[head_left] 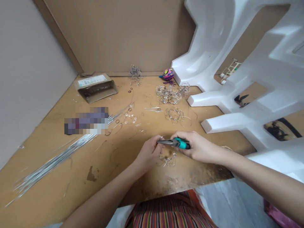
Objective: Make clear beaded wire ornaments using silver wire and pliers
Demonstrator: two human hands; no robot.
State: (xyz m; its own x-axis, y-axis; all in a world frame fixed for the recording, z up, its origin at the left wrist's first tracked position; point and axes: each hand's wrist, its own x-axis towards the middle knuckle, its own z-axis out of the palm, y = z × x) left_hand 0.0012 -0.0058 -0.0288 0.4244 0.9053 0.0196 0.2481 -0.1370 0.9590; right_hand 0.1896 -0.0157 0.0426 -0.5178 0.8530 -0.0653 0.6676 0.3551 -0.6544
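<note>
We see the right hand [198, 147] closed around the teal grips of needle-nose pliers [177, 143], the nose meeting the curled left hand [148, 153], whose hold is hidden. A beaded wire cluster [168, 160] lies beneath them, near the front edge of the desk [190, 177], within easy reach; wire rings [174, 114] sit set back toward the rear edge.

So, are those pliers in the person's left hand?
No, the right hand grips the teal-handled needle-nose pliers, whose tips point at the left hand.

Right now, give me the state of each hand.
Left hand: closed, pinching something small at the pliers' tip; too small to tell what.
Right hand: closed, holding needle-nose pliers with teal handles.
</note>
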